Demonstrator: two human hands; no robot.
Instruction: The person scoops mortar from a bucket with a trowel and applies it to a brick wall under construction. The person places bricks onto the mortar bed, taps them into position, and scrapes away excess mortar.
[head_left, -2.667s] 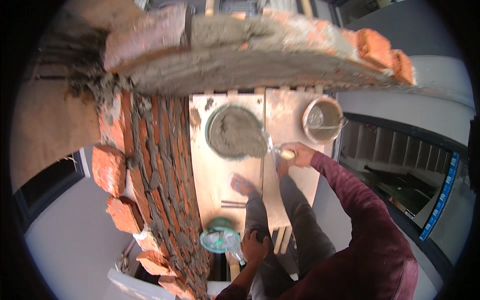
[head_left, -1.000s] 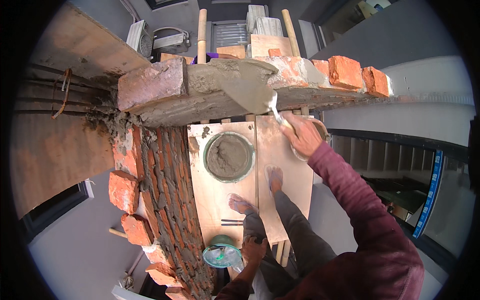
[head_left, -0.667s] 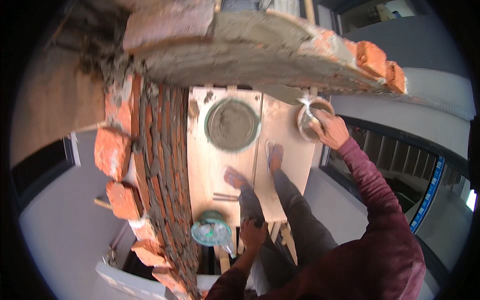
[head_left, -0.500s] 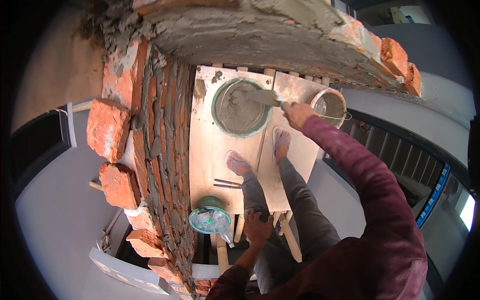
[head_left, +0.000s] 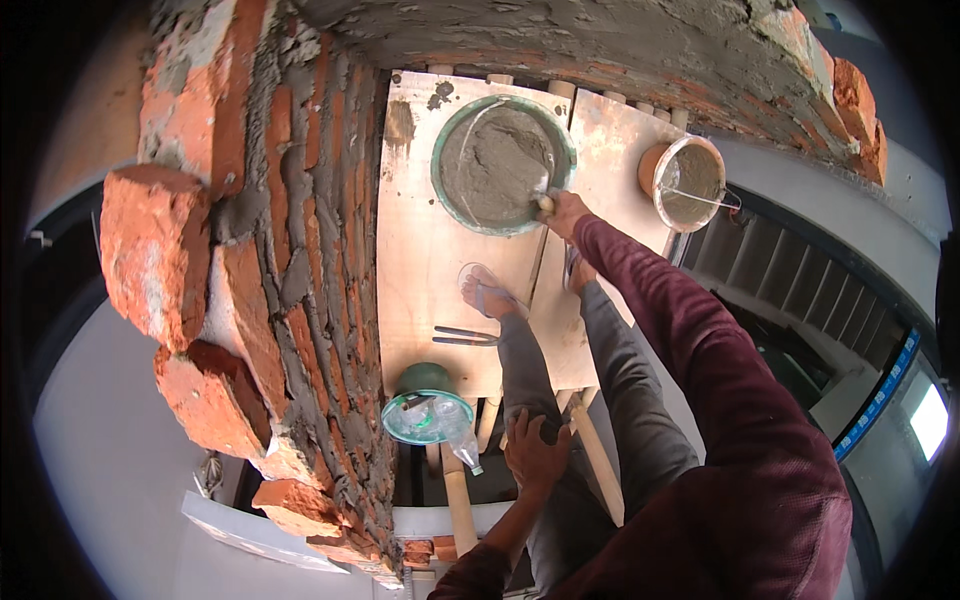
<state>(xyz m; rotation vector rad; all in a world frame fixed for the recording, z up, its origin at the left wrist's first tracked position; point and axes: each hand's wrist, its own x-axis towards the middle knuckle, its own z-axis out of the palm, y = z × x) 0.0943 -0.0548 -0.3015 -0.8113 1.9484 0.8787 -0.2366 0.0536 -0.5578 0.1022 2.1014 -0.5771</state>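
My right hand (head_left: 566, 214) is closed round the handle of a trowel (head_left: 545, 203) at the near right rim of a round green basin (head_left: 437, 190). The basin is filled with wet grey mortar (head_left: 497, 165); most of the trowel's blade is hidden in it. Lower down, my left hand (head_left: 536, 452) rests on my left leg near the knee, its fingers spread and holding nothing. A small green bucket (head_left: 424, 377) holding a clear plastic bottle (head_left: 460, 445) and other items is to the left of that hand.
My feet stand on wooden boards (head_left: 420, 260) laid over bamboo poles (head_left: 458, 505). A second bucket (head_left: 655, 172) with mortar stands at right. Brick walls (head_left: 330, 250) rise on the left and far sides, with loose bricks (head_left: 155, 255) along the left one. Two dark rods (head_left: 465, 336) lie near my left foot.
My right hand has moved slightly down and left, and the trowel blade has dipped from above the basin into the mortar. The view has shifted; my left hand stays on my leg.
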